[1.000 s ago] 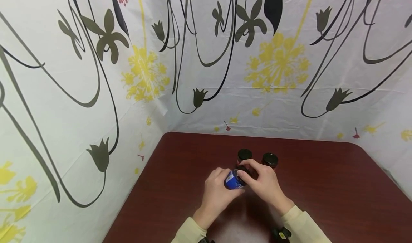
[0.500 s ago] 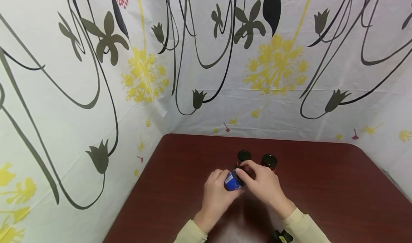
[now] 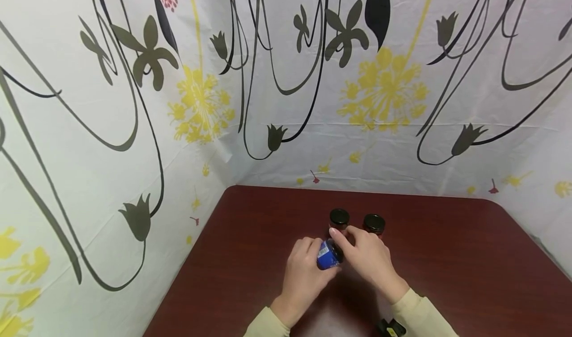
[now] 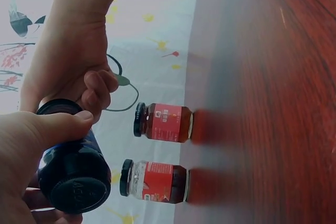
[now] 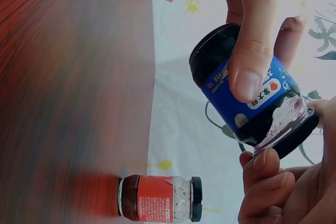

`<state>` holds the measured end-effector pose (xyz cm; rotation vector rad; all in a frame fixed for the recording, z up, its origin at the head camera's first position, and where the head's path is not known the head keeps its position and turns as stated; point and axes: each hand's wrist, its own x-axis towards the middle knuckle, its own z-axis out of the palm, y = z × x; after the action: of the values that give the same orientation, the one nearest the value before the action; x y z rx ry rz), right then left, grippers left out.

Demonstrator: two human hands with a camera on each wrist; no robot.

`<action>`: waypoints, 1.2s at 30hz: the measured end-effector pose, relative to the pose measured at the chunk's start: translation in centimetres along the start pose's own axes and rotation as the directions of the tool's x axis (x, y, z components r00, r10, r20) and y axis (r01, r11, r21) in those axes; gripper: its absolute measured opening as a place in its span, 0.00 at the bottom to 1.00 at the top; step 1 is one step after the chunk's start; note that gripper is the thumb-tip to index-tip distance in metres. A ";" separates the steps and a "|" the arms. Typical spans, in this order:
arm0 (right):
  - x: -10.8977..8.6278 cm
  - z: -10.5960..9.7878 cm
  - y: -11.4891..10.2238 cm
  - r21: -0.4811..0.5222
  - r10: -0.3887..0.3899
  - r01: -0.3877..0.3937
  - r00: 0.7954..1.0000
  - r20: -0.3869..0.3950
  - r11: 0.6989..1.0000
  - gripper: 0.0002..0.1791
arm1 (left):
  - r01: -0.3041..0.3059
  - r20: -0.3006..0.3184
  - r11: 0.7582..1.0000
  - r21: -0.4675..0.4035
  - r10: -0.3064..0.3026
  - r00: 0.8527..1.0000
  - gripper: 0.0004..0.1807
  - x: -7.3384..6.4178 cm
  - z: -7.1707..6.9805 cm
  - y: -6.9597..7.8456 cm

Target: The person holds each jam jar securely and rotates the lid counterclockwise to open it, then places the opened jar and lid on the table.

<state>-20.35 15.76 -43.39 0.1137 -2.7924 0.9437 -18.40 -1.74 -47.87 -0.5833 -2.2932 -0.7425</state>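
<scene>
A glass jar [image 3: 327, 258] with a blue label and dark contents is held tilted above the table. My left hand [image 3: 305, 280] grips it round the body, thumb across the label [image 5: 244, 95] in the right wrist view. At its black lid [image 5: 299, 136], my right hand [image 3: 370, 258] has its fingers curled round the edge. In the head view the right thumb lies just above the lid. The jar's dark base [image 4: 76, 192] faces the left wrist camera.
Two jars with red labels and black lids, one [image 3: 339, 218] behind my hands and one [image 3: 374, 224] to its right, stand on the dark red table [image 3: 263, 218]. A patterned white cloth [image 3: 286, 103] hangs behind and left. A small black device [image 3: 392, 328] sits by the right sleeve.
The blue-labelled jar and my left hand have shifted slightly right and down. My right thumb has moved up off the lid's top, so more of the lid shows.
</scene>
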 end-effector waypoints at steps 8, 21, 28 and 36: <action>-0.1 0.2 0.4 0.019 -0.034 0.034 0.999 -0.001 0.999 0.33 | 0.039 0.057 0.999 -0.025 -0.038 0.998 0.38 -0.1 -0.3 0.4; -0.3 0.3 0.8 0.027 -0.077 0.078 0.997 -0.005 0.997 0.30 | 0.113 0.108 0.989 -0.099 -0.103 0.989 0.35 -0.2 -0.6 0.5; -0.2 0.2 1.0 0.016 -0.110 0.110 0.994 -0.010 0.994 0.28 | 0.125 0.105 0.984 -0.123 -0.112 0.988 0.33 0.0 -0.6 0.3; -0.2 0.1 1.0 0.006 -0.136 0.136 0.991 -0.008 0.991 0.26 | 0.155 0.111 0.976 -0.153 -0.139 0.984 0.32 -0.1 -0.7 0.2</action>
<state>-20.30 16.50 -44.12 0.2972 -2.7343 0.9180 -17.93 -2.02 -47.40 -0.5374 -2.4036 -0.9981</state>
